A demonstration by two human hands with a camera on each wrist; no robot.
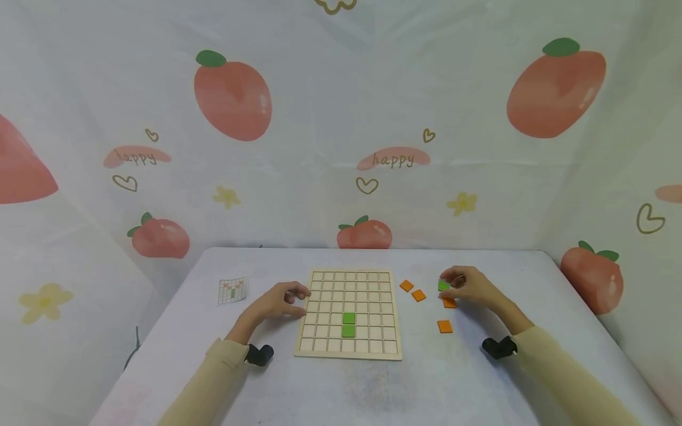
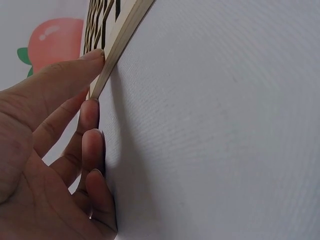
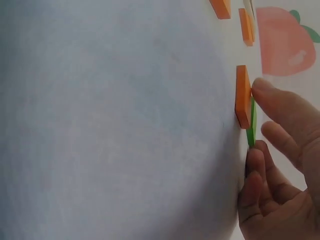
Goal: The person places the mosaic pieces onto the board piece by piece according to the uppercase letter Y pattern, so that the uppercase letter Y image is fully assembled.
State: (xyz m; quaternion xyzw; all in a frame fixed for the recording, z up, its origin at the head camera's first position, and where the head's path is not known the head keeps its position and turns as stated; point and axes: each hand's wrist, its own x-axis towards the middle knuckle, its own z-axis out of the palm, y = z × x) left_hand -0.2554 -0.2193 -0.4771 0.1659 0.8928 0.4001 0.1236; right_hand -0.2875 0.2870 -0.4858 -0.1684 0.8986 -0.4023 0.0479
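A light wooden grid board (image 1: 348, 356) lies on the table with two green square tiles in its cells, one tile (image 1: 348, 318) directly behind the other (image 1: 348, 331). At the board's left edge is my left hand (image 1: 277, 300), its thumb (image 2: 92, 56) touching the wooden rim and its fingers loosely bent. My right hand (image 1: 469, 285) is over the tiles right of the board. Its thumb and fingers are spread around a loose green tile (image 1: 443, 286) without visibly closing on it. Beside that tile, an orange tile (image 1: 449, 303) is partly under the hand.
Two orange tiles (image 1: 407, 286) (image 1: 418, 295) lie near the board's right edge, and another orange tile (image 1: 444, 326) is closer to me. A small card with a coloured grid pattern (image 1: 232, 290) lies at the back left. A fruit-print curtain (image 1: 298, 177) hangs behind the white table (image 1: 341, 390).
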